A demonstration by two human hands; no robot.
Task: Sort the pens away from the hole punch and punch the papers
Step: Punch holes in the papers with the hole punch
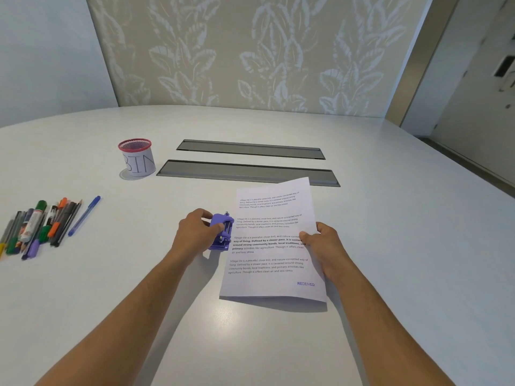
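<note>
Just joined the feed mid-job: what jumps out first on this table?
At the centre, the left hand grips a purple hole punch while the right hand holds a printed sheet with its left edge at the punch. Far left lies a heap of pens and markers, well apart from the punch, with a red-rimmed cup marked BIN behind.

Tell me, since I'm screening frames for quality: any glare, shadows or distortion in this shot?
Head view: a soft glare patch sits on the table between the forearms; the paper casts a dark shadow under its near edge, so that edge is lifted; wide-angle distortion bows the table's far edge and tilts the walls; the printed text stays sharp, as do the pens.
</note>
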